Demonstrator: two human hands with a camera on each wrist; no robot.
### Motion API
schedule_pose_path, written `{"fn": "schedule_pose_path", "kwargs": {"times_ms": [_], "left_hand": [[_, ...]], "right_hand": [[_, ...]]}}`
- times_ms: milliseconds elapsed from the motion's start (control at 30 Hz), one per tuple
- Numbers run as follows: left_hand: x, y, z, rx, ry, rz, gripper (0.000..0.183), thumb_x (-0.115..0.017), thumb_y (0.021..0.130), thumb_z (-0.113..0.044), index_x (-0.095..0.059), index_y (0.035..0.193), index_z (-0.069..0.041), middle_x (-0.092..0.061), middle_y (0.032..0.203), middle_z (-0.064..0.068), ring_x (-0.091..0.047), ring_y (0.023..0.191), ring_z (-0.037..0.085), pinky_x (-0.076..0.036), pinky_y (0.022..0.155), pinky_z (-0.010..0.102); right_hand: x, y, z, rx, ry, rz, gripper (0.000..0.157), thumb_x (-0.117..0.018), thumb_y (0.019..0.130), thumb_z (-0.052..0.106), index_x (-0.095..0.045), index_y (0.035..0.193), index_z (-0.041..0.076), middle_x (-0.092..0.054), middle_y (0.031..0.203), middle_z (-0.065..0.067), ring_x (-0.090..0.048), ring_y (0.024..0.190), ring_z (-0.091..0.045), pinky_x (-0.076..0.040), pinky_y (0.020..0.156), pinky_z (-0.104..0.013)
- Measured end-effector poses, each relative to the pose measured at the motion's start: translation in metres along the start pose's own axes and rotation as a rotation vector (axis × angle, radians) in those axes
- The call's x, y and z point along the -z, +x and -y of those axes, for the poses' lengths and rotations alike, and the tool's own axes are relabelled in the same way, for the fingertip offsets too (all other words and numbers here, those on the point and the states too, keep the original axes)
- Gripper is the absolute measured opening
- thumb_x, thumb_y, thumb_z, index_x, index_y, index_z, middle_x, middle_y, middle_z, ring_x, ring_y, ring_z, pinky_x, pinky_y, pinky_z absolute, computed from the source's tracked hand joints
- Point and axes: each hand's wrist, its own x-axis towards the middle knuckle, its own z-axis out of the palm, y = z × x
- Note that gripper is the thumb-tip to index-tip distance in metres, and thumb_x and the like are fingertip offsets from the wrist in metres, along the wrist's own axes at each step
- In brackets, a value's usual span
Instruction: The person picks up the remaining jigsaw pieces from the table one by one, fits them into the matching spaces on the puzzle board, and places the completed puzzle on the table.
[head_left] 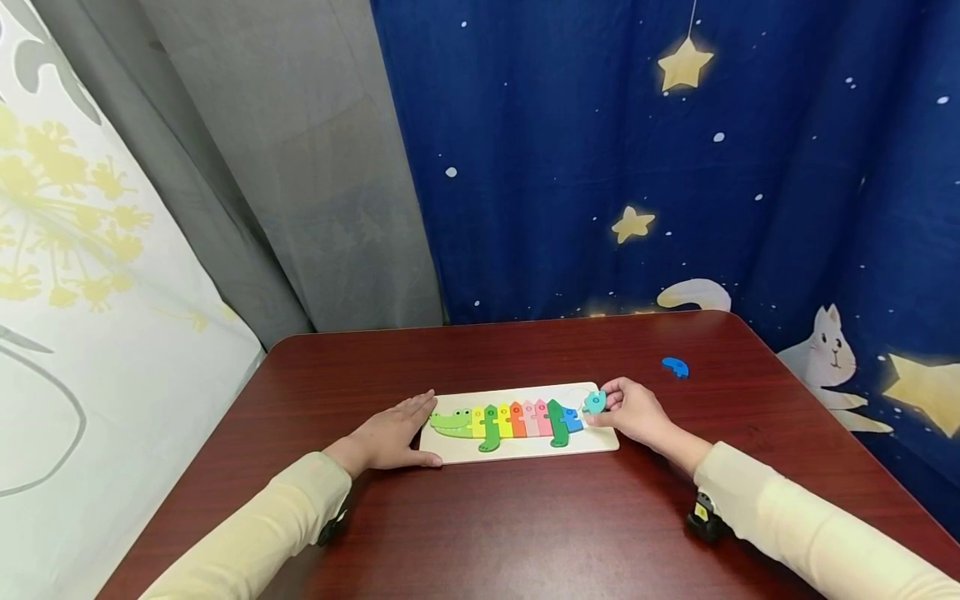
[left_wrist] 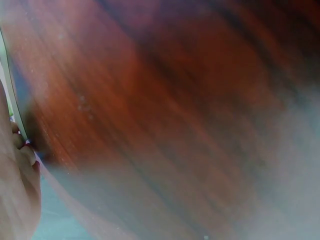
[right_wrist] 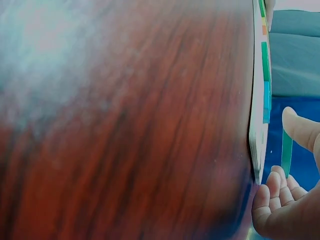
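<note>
A pale wooden puzzle board [head_left: 517, 451] lies on the table, with a crocodile of coloured pieces set in it, from the green head [head_left: 452, 422] at the left to a blue piece [head_left: 572, 419] at the right. My right hand [head_left: 636, 412] pinches a teal puzzle piece [head_left: 595, 402] between thumb and fingers over the board's right end; in the right wrist view the teal piece [right_wrist: 286, 152] stands edge-on, apart from the board. At the board's left end rests my left hand [head_left: 397, 432], fingers extended along the edge and thumb at the near corner.
A curved blue puzzle piece [head_left: 676, 367] lies on the dark red wooden table [head_left: 480, 525], beyond the right hand. Behind the table hang a grey curtain [head_left: 315, 183] and a blue starry curtain [head_left: 540, 167]. The left wrist view is mostly blurred tabletop.
</note>
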Motion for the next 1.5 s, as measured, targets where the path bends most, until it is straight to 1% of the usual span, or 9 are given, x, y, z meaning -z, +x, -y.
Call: {"fn": "schedule_pose_path", "kwargs": {"times_ms": [267,733,967,1300,1500], "left_hand": [[0.000,0.000,0.000,-0.001,-0.007,-0.007,0.113,-0.040,0.078,-0.086,-0.022,0.155,-0.004,-0.018,0.160,0.012,-0.021,0.144,0.026,-0.023,0.114,0.041],[-0.001,0.000,-0.001,-0.013,-0.008,-0.014,0.112,-0.042,0.080,-0.083,-0.022,0.154,-0.002,-0.019,0.159,0.014,-0.022,0.144,0.028,-0.024,0.114,0.042],[-0.002,0.000,0.000,-0.012,-0.007,-0.022,0.111,-0.044,0.080,-0.082,-0.023,0.154,-0.001,-0.020,0.159,0.014,-0.022,0.144,0.028,-0.025,0.113,0.042],[-0.001,-0.001,0.000,-0.003,-0.013,-0.010,0.111,-0.043,0.080,-0.082,-0.021,0.154,-0.002,-0.018,0.160,0.013,-0.021,0.144,0.027,-0.023,0.114,0.041],[0.000,-0.001,0.000,0.009,-0.010,0.001,0.113,-0.040,0.079,-0.085,-0.020,0.155,-0.004,-0.017,0.160,0.012,-0.019,0.145,0.025,-0.022,0.114,0.040]], "right_hand": [[-0.002,-0.002,0.002,-0.004,0.012,0.028,0.055,-0.088,0.071,0.021,-0.058,0.109,-0.004,-0.057,0.086,-0.009,-0.051,0.079,-0.022,-0.044,0.066,-0.030],[-0.010,-0.002,0.002,-0.016,0.013,0.031,0.057,-0.090,0.068,0.020,-0.058,0.109,-0.004,-0.056,0.085,-0.009,-0.051,0.078,-0.021,-0.043,0.066,-0.031],[-0.011,-0.002,0.003,-0.016,-0.007,0.028,0.057,-0.090,0.068,0.020,-0.058,0.108,-0.004,-0.057,0.084,-0.008,-0.051,0.077,-0.021,-0.043,0.066,-0.031],[-0.013,0.000,0.003,-0.018,-0.029,0.034,0.057,-0.090,0.068,0.021,-0.058,0.108,-0.003,-0.056,0.084,-0.007,-0.051,0.078,-0.021,-0.043,0.067,-0.031],[-0.013,-0.001,0.005,-0.023,-0.043,0.046,0.056,-0.090,0.068,0.021,-0.057,0.107,-0.003,-0.056,0.084,-0.007,-0.051,0.078,-0.021,-0.042,0.066,-0.031]]}}
